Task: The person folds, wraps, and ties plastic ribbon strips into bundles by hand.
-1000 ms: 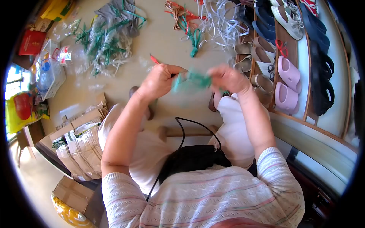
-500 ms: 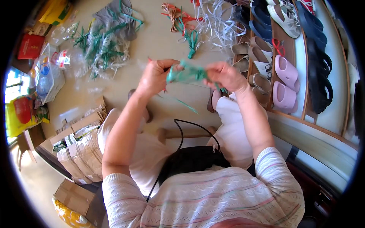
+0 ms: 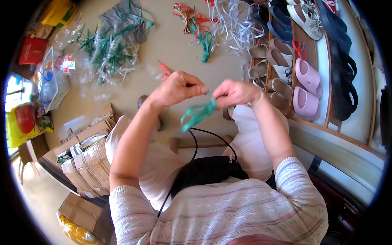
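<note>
A looped bundle of green plastic strapping (image 3: 200,114) hangs from my right hand (image 3: 237,94), whose fingers are pinched around its upper end. Close beside it, my left hand (image 3: 179,87) is closed too, thumb against the fingers, with a thin green strand end seeming to run between the two hands. Both hands are held above the floor, in front of my knees. A second tied green bundle (image 3: 206,48) lies on the floor beyond them. Past my left hand is a bit of red strapping (image 3: 164,68).
Loose white strapping (image 3: 234,24) and red strips (image 3: 200,20) lie ahead. A tangle of green and clear strips (image 3: 112,53) is at the left. The shoe rack (image 3: 304,43) stands at the right, with red scissors (image 3: 299,50) on it. Cardboard (image 3: 87,163) is stacked by my left leg.
The green bundle has swung down from between my hands and now hangs below my right hand. My hands have come closer together, and the right one has moved slightly lower.
</note>
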The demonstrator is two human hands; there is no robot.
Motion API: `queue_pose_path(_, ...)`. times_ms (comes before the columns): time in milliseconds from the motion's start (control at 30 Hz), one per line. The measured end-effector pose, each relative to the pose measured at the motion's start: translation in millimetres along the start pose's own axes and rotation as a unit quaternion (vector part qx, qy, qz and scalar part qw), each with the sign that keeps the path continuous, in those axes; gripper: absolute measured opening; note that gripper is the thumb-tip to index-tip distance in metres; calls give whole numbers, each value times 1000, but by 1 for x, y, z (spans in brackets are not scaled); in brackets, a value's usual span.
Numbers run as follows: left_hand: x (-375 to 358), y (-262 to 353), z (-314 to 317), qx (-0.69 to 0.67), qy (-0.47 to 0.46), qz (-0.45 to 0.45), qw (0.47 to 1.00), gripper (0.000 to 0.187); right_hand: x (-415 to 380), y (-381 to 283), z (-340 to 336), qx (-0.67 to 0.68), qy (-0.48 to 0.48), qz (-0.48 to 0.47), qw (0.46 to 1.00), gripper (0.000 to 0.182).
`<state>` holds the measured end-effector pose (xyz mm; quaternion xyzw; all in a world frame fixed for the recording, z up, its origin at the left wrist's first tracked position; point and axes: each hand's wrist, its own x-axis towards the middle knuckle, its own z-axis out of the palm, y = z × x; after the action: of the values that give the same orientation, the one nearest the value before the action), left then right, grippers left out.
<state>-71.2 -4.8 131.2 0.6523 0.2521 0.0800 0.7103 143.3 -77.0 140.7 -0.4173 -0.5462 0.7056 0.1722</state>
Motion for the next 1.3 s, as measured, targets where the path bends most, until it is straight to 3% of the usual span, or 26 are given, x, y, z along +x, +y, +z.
queue_pose_path(33, 1, 1, 2, -59, 4, -8, 998, 27, -6, -5, -5, 96, 34, 9, 995, 20)
queue_pose_path(67, 4, -1, 7, -119, 6, -16, 993, 28, -7, -2, -9, 200, 88, -69, 973, 23)
queue_pose_path(100, 8, -3, 13, -178, 7, -25, 984, 29, -4, -2, -11, 205, 126, -53, 969, 23)
queue_pose_path(167, 14, -10, 32, -84, 36, -49, 995, 26, 7, -1, -14, 213, 200, -19, 956, 23)
queue_pose_path(233, 16, -16, 47, 63, 69, -25, 995, 25, 17, 15, -11, -15, 292, 11, 956, 26)
queue_pose_path(300, 16, -27, 52, 226, 93, 33, 969, 18, 21, 24, -7, -236, 349, 34, 906, 29)
queue_pose_path(433, 9, -23, 45, 394, 106, 80, 910, 13, 26, 28, 5, -348, 380, -31, 856, 28)
queue_pose_path(467, 7, -18, 37, 421, 110, 94, 896, 13, 22, 25, 7, -353, 316, 17, 881, 24)
queue_pose_path(500, 5, -10, 25, 413, 112, 147, 892, 11, 23, 27, 8, -305, 245, 10, 920, 24)
queue_pose_path(567, 3, -9, 2, 258, 98, 113, 954, 10, 26, 32, 7, -203, 96, -4, 974, 24)
queue_pose_path(600, 3, -9, -4, 189, 97, 68, 975, 10, 23, 23, 11, -64, 54, -9, 996, 22)
queue_pose_path(667, 2, -8, -14, 46, 95, -19, 994, 10, 11, -2, 5, 61, 63, -7, 996, 24)
queue_pose_path(767, 9, -36, 2, 35, 116, 30, 992, 14, 1, -10, -4, 254, 96, -66, 960, 27)
queue_pose_path(800, 6, -9, 10, 18, 70, -58, 996, 17, 3, -8, -8, 313, 122, -75, 939, 27)
queue_pose_path(833, 8, -11, 19, 34, 54, -34, 997, 21, 4, -6, -11, 372, 148, -84, 913, 28)
queue_pose_path(900, 9, -5, 31, 69, 70, -50, 994, 21, 3, -3, -17, 314, 188, -63, 929, 24)
queue_pose_path(1000, 11, -13, 41, 248, 92, 74, 962, 18, 2, 2, -22, 221, 220, -26, 950, 21)
queue_pose_path(1100, 6, -13, 51, 342, 70, 80, 934, 14, -1, 7, -27, 121, 225, -41, 966, 17)
queue_pose_path(1200, 5, -10, 51, 361, 47, 86, 927, 13, 6, 15, -23, 15, 299, 43, 953, 17)
queue_pose_path(1300, 1, -2, 51, 382, 43, 96, 918, 13, 19, 18, -3, -193, 309, 98, 926, 18)
